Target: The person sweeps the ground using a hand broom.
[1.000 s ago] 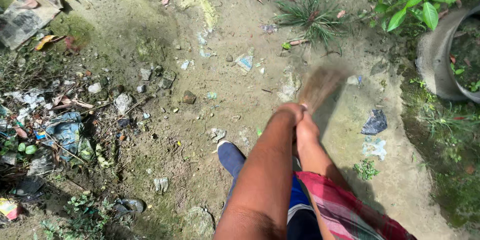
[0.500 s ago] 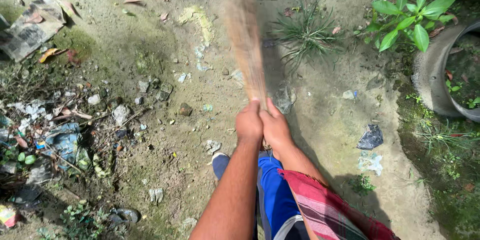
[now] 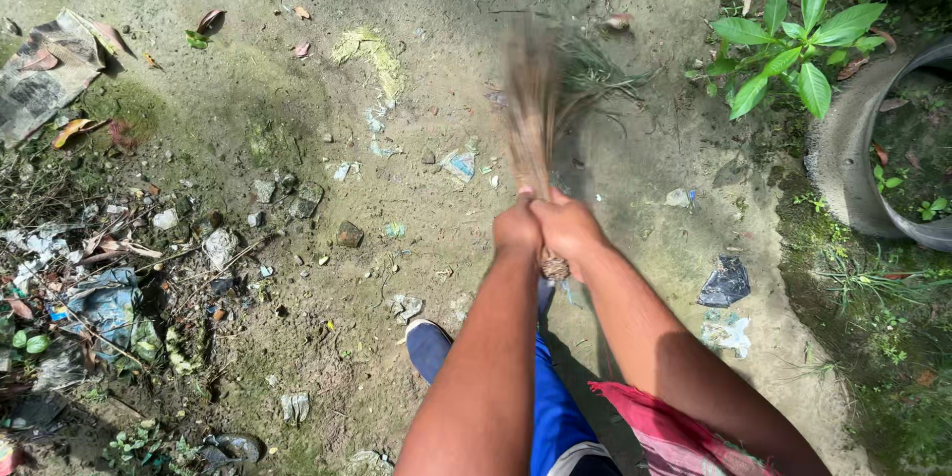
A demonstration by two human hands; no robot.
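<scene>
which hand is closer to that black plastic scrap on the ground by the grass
Right. The right hand grips the broom handle on the side facing the black plastic scrap, which lies off to its right. The left hand grips beside it, one hand farther away.

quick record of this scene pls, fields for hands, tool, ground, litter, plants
hands: left hand and right hand side by side, both gripping the broom
tool: twig broom, bristles blurred, pointing away over the ground
ground: bare packed dirt with mossy patches
litter: rubbish pile at left, black scrap at right
plants: leafy plant beside a concrete ring
</scene>
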